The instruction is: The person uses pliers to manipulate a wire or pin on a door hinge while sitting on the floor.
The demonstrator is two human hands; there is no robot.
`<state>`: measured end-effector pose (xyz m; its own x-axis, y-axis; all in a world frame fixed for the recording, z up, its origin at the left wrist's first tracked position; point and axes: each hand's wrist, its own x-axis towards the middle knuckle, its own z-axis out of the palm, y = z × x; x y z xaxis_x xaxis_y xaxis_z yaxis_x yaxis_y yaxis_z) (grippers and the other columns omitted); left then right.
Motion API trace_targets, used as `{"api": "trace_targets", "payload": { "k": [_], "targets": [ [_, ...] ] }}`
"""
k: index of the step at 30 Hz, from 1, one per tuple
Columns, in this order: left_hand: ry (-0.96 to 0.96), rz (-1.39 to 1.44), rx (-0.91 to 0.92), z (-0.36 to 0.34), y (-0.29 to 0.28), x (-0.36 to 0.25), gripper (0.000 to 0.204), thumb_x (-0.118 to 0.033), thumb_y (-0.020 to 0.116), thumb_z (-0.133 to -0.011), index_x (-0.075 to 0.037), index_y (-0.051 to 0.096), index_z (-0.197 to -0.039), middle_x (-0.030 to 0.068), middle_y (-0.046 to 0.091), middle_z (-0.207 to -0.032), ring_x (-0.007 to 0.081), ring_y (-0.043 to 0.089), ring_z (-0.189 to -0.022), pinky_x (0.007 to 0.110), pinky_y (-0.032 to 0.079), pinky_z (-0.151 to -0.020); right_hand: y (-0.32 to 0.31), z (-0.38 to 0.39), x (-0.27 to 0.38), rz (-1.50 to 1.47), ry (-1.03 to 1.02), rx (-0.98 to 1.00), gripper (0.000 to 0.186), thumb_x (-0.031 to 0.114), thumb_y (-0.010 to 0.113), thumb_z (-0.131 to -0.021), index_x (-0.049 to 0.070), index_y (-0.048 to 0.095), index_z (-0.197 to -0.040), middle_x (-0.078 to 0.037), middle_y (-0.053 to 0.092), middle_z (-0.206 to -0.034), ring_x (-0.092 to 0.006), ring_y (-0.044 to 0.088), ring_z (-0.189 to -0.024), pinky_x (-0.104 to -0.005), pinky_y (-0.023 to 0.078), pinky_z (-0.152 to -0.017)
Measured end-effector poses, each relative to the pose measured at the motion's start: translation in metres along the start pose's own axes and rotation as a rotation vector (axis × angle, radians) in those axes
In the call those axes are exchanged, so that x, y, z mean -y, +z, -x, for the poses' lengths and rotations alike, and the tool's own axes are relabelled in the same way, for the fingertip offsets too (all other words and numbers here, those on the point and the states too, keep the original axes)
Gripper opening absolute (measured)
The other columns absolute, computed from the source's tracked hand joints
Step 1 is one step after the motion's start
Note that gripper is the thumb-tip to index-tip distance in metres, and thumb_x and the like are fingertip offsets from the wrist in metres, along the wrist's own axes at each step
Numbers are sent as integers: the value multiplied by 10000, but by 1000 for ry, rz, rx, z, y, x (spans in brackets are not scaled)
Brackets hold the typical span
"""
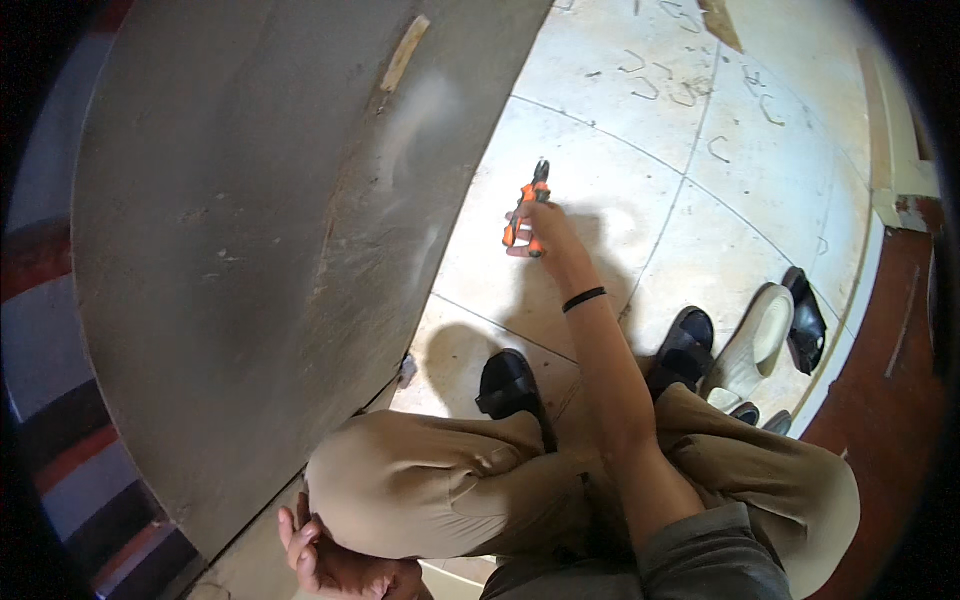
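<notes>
My right hand [545, 228] is closed round the handles of orange-and-black pliers [541, 180]. It reaches out over the white tiled floor [630, 225], with the short jaws pointing away from me. Nothing shows between the jaws. At the lower left, my left hand [335, 560] rests beside my left knee, its fingers loosely bent and apart, and no object is visible in it. Farther off on the tiles lie several bent wire pieces [645, 90], hook-like or U-shaped.
A large grey-brown board [240, 230] fills the left side, with a tan strip [405, 52] on it. Dark sandals [683, 352] and a cream clog [755, 340] are near my right knee. A brown scrap [720, 24] lies at the far edge. Striped cloth [75, 455] shows at far left.
</notes>
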<state>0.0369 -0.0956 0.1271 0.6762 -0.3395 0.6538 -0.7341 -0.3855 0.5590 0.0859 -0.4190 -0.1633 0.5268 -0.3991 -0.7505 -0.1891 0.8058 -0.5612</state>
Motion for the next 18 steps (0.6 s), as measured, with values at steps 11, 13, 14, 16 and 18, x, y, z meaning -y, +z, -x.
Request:
{"api": "trace_targets", "payload": {
  "k": [11,13,14,16,18],
  "targets": [
    [-39,-65,-81,5,2,-9,953,-778,136,-961,8,439,-1408,214,539,-1305,435,506,-1275,642,322,-1162,93,10,-4,521,173,-140,629,145,565,-823,-227,314,-1265,-319,625,-1024,-362,706,-900,-368,578,-738],
    [-18,-13,-65,6,0,-7,970,-787,117,-955,6,442,-1408,212,544,-1298,437,507,-1276,644,315,-1166,98,1,-8,540,144,-221,624,143,595,-818,-203,335,-1267,-335,609,-1094,-377,688,-992,-382,580,-823],
    [-20,-11,-61,6,-1,-6,969,-786,116,-955,5,442,-1410,213,544,-1302,438,504,-1284,645,313,-1166,102,0,-9,550,131,-259,622,143,611,-815,-190,346,-1268,-343,601,-1129,-385,679,-1038,-389,581,-866],
    [-23,-6,-51,5,-2,-5,968,-784,113,-957,2,442,-1414,216,545,-1311,440,497,-1300,646,308,-1168,106,-2,-12,607,156,-283,643,159,652,-810,-169,357,-1278,-349,566,-1207,-403,643,-1118,-417,548,-956],
    [-6,12,-18,6,-7,1,973,-797,114,-950,-11,443,-1419,216,541,-1318,436,483,-1318,644,308,-1168,113,0,-14,668,160,-331,662,177,684,-810,-155,367,-1286,-345,539,-1265,-412,608,-1183,-442,510,-1026]
  ]
}}
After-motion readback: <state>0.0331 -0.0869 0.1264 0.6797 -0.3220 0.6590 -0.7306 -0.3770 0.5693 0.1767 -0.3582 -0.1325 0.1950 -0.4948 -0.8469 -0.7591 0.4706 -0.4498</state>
